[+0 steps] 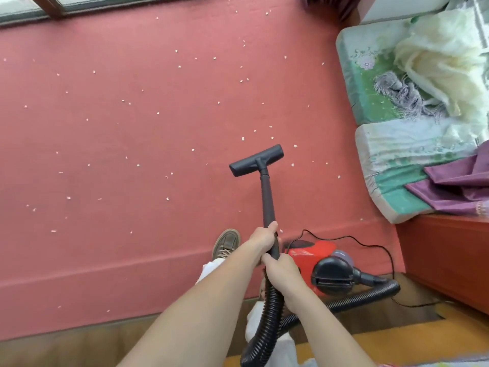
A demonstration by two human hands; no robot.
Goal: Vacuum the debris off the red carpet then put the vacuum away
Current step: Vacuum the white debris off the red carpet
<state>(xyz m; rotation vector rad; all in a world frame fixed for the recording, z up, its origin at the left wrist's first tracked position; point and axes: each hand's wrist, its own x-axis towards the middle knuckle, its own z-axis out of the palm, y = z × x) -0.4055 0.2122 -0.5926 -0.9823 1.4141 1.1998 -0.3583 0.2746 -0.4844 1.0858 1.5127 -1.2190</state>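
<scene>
Red carpet (pixel 105 133) covers most of the floor, and little white bits (pixel 94 72) lie all over it, from the far left to the cushions. Hardly any of the job looks done, so you could miss the bits far out on the left if you only sweep the middle.

Your shoe (pixel 226 243) stands near the carpet's near edge. The nozzle (pixel 256 160) looks to rest on the carpet in the middle, with bits just beside it. Your left hand (pixel 264 238) is curled tight round the black pipe (pixel 267 202), higher up. Your right hand (pixel 281 271) grips lower down, where the pipe meets the hose (pixel 267 316).

That hose loops close by your legs, so a step back could catch your foot. The red vacuum (pixel 304 254) sits to your right at the carpet's edge. If you reach too far, the hose may yank it and tip it over. Its thin cord (pixel 370 241) curls loose beside it and could snag.

On the far right, the cushions (pixel 383 154) hold loose cloth (pixel 455 186) that the nozzle might suck in.
</scene>
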